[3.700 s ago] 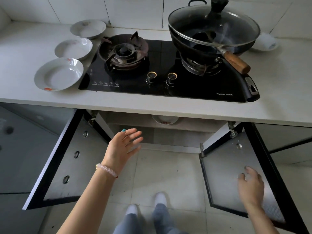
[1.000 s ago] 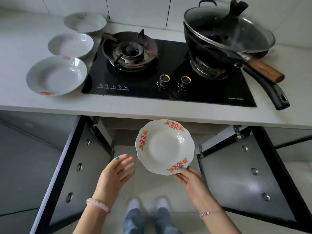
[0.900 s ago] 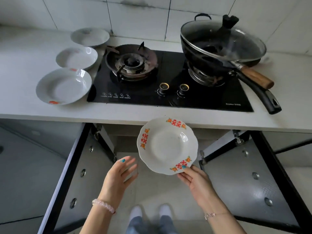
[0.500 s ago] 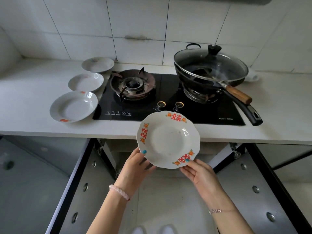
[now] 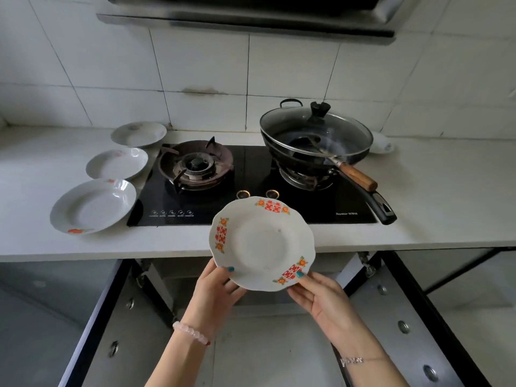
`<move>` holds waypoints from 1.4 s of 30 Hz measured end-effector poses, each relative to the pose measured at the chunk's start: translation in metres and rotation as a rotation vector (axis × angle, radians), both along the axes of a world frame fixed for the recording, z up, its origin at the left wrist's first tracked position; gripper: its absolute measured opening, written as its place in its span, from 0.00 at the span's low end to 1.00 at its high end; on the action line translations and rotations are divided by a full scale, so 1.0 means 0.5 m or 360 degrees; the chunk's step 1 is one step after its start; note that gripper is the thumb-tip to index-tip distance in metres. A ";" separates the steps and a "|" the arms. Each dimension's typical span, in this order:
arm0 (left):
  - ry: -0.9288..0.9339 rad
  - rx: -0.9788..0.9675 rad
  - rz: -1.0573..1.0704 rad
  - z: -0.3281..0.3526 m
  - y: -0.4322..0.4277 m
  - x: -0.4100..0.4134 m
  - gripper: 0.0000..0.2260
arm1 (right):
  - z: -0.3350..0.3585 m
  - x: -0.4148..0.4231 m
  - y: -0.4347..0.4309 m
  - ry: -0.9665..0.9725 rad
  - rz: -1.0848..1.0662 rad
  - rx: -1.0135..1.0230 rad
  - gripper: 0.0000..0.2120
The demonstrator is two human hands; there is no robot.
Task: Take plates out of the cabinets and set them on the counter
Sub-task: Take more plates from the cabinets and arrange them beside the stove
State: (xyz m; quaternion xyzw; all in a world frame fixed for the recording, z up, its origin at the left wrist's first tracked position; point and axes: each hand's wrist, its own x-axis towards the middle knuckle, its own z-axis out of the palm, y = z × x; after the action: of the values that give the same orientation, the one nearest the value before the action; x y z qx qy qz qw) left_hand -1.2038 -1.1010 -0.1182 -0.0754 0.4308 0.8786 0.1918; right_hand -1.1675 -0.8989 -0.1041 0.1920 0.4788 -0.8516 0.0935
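I hold a white scalloped plate with red and orange motifs (image 5: 262, 244) in front of the counter's front edge, above the open cabinet. My left hand (image 5: 215, 293) grips its lower left rim and my right hand (image 5: 321, 296) grips its lower right rim. Three white plates sit in a row on the counter (image 5: 42, 169) left of the hob: a near one (image 5: 93, 206), a middle one (image 5: 117, 163) and a far one (image 5: 138, 134).
A black glass hob (image 5: 251, 188) has a bare left burner (image 5: 196, 166) and a lidded wok (image 5: 315, 138) on the right, its handles pointing to the front right. A small white bowl (image 5: 382, 143) sits behind the wok. Both cabinet doors (image 5: 117, 325) (image 5: 413, 317) stand open below.
The plate came out of the cabinet in my right hand, my left hand joined it on the rim, and both lifted it up to counter height. The view rose too.
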 end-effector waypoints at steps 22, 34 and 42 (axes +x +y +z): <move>-0.0212 0.0117 0.0053 0.000 0.021 0.000 0.13 | -0.191 0.202 0.441 -0.1124 0.0354 0.2771 0.38; -0.0247 0.0041 0.0065 0.008 0.012 0.025 0.13 | -0.255 0.258 0.419 -0.1262 0.0618 0.2335 0.36; -0.0196 0.0028 0.0064 -0.001 -0.030 0.034 0.15 | -0.205 0.243 0.474 -0.1473 0.0151 0.2572 0.37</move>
State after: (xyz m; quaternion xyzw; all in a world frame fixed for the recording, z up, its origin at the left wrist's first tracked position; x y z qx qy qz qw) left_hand -1.1869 -1.1159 -0.1186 -0.1363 0.4090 0.8796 0.2009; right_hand -1.0459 -0.6621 -0.2067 0.4992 0.8486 -0.0938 0.1478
